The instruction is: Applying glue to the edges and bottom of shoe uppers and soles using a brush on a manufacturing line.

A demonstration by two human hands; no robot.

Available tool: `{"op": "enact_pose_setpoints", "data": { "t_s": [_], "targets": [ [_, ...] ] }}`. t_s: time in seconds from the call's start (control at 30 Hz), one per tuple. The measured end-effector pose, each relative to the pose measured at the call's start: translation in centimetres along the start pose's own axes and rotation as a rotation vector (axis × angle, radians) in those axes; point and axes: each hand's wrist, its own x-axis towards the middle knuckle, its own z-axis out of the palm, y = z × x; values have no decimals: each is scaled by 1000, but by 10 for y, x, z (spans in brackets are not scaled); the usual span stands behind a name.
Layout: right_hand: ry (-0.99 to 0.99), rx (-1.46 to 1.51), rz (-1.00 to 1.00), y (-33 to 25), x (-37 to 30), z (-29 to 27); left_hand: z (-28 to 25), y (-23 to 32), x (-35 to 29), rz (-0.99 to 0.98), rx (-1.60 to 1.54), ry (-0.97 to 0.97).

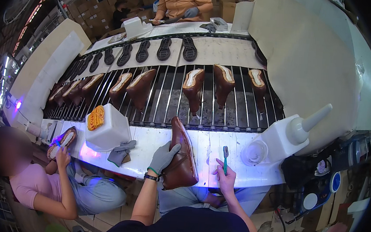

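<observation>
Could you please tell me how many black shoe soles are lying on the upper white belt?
About 8: two at the centre, then a row curving left towards two crowded ones. More may be hidden at the far left; a dark shape at the right edge is unclear.

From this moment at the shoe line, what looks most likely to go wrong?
The brown shoe stands over the bench's near edge, steadied only by the gloved left hand; it might tip off. The right hand holds the green brush close to the white round container, which a sweep could knock.
</observation>
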Motion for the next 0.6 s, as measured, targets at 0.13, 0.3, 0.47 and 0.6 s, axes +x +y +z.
{"op": "enact_pose_setpoints", "data": {
  "t_s": [0.13,0.3,0.47,0.6],
  "targets": [
    [-8,13,6,0,0,0,2,-7,1,19,20,26],
    [-2,25,3,2,0,-1,5,-14,-7,106,11,136],
    [8,37,-5,6,0,-3,14,-13,-33,264,-134,336],
    [20,16,1,5,-1,-3,27,-5,-75,362,-35,364]
  ]
}}
